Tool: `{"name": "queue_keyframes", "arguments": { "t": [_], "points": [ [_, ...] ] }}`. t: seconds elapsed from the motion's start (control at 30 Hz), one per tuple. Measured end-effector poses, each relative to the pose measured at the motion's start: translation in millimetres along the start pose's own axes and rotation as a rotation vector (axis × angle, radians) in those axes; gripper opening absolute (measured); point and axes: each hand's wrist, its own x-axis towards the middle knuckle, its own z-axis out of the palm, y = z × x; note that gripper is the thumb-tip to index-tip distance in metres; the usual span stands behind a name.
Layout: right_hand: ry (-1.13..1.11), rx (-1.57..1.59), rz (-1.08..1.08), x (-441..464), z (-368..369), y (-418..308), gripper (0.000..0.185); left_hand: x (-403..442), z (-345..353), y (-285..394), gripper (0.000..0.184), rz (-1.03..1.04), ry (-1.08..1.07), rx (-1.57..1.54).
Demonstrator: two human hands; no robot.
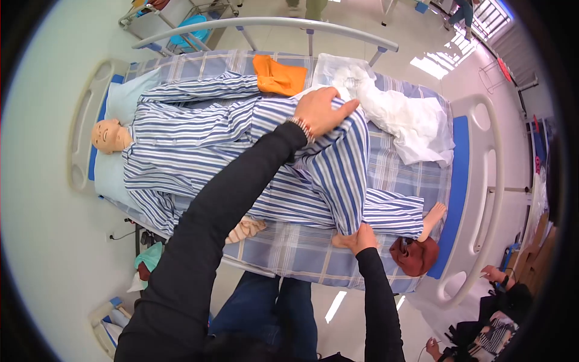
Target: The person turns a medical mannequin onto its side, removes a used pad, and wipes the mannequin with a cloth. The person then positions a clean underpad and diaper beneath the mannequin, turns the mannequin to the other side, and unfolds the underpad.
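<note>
A patient manikin in blue-and-white striped pyjamas lies on its back on the bed, head at the left. One of its legs is bent, with the knee raised. My left hand cups this knee through the striped trousers, thumb apart and fingers curled over the far side. Down at the same leg's ankle, my right hand is closed round the trouser cuff, and part of the manikin's foot shows beside it. The other leg lies straight, its bare foot pointing to the bed's foot end.
An orange cloth and crumpled white sheeting lie along the far side, near the raised bed rail. A dark red cloth is by the straight foot. The footboard stands right; another person's hand shows beyond.
</note>
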Motion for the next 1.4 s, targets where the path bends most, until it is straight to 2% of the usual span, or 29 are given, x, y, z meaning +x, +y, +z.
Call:
{"name": "queue_keyframes", "arguments": {
  "t": [0.03, 0.07, 0.23, 0.3, 0.33, 0.37, 0.43, 0.6, 0.7, 0.8, 0.83, 0.93, 0.97, 1.0, 1.03, 1.07, 1.13, 1.2, 1.23, 1.27, 1.4],
  "points": [
    [0.034, 0.028, -0.017, -4.3, 5.4, -0.3, 0.056, -14.1, 0.9, 7.4, 0.058, 0.055, 0.102, 0.001],
    [0.070, 0.052, -0.035, -10.8, 14.2, 3.7, 0.054, -28.3, -3.7, 16.6, 0.050, 0.103, 0.117, 0.016],
    [0.164, 0.177, -0.017, -26.5, 45.4, 19.5, 0.060, -44.6, 10.1, 22.5, 0.042, 0.178, 0.226, 0.005],
    [0.111, 0.157, -0.010, -15.7, 38.1, 18.2, 0.060, -29.5, 17.1, 4.9, 0.041, 0.192, 0.287, 0.026],
    [0.084, 0.144, 0.011, -15.4, 35.2, 20.5, 0.060, -19.6, 19.2, -1.4, 0.044, 0.106, 0.234, 0.021],
    [0.195, 0.131, -0.063, -14.2, 36.9, 24.6, 0.059, -9.5, 18.3, -1.1, 0.047, 0.045, 0.193, 0.045],
    [0.156, 0.045, -0.079, -5.2, 37.2, 33.5, 0.060, 3.1, 20.6, 0.5, 0.054, -0.088, 0.087, 0.062],
    [0.138, 0.063, -0.095, -2.2, 34.8, 34.9, 0.062, 4.9, 22.5, -9.5, 0.055, -0.056, 0.051, 0.036],
    [0.100, 0.142, -0.126, 3.0, 22.1, 34.5, 0.063, 0.5, 22.9, -19.6, 0.063, -0.003, 0.069, 0.044],
    [0.119, 0.176, -0.057, 9.9, 10.2, 24.1, 0.066, -6.6, 16.6, -20.6, 0.070, 0.000, 0.049, 0.068],
    [0.028, 0.175, 0.008, 15.8, 9.6, 19.7, 0.068, -5.7, 15.0, -22.6, 0.070, -0.032, 0.024, 0.072],
    [0.058, 0.019, -0.031, 18.4, 11.2, 19.7, 0.074, 4.1, 13.4, -19.8, 0.069, -0.078, -0.027, 0.067],
    [-0.031, -0.095, 0.102, 16.8, -4.2, 7.1, 0.082, 6.3, 12.0, -22.1, 0.069, -0.082, -0.033, 0.053],
    [-0.004, -0.147, 0.130, 15.9, -13.0, 4.4, 0.089, 8.2, 10.9, -25.2, 0.069, -0.067, -0.060, 0.019],
    [0.120, -0.194, 0.094, 19.1, -24.3, 0.2, 0.083, 9.6, 8.5, -29.1, 0.069, -0.059, -0.084, -0.013],
    [0.245, -0.236, 0.058, 24.5, -34.2, -7.3, 0.077, 10.3, 5.0, -35.5, 0.069, -0.048, -0.110, -0.042],
    [0.528, -0.030, -0.098, 43.6, -71.9, -49.4, 0.060, 9.2, 2.2, -46.4, 0.071, -0.013, -0.113, -0.075],
    [0.664, -0.034, -0.180, 56.7, -113.4, -116.7, 0.045, 10.8, -1.6, -55.1, 0.072, 0.013, -0.153, -0.103],
    [0.700, 0.050, -0.208, 61.7, -130.9, -155.0, 0.042, 8.3, -0.3, -63.9, 0.075, 0.077, -0.087, -0.128],
    [0.728, 0.133, -0.236, 64.4, -141.0, -190.9, 0.038, 3.9, -0.4, -74.4, 0.071, 0.151, 0.015, -0.142],
    [0.771, 0.298, -0.350, 95.7, -133.7, -305.9, 0.026, -24.0, -73.8, -149.8, 0.043, 0.233, 0.109, -0.313]
  ]
}}
